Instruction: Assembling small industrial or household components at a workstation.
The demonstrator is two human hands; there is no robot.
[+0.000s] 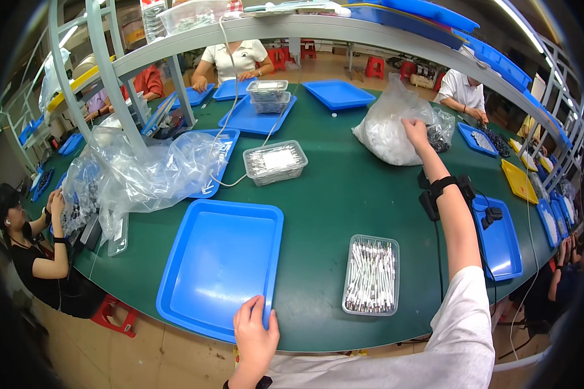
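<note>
Hands [255, 330] [414, 129] touch empty blue tray [220, 259] and bulging white bag [386, 133].

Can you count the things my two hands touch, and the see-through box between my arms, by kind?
Blue tray, under left hand: 1
Bag of white pieces, under right hand: 1
Clear box of small parts: 1
Total: 3

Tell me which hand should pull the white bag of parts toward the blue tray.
Right, probably. The right hand is stretched out and already on the white bag across the green table. The left hand rests on the near edge of the blue tray, far from the bag.
</note>
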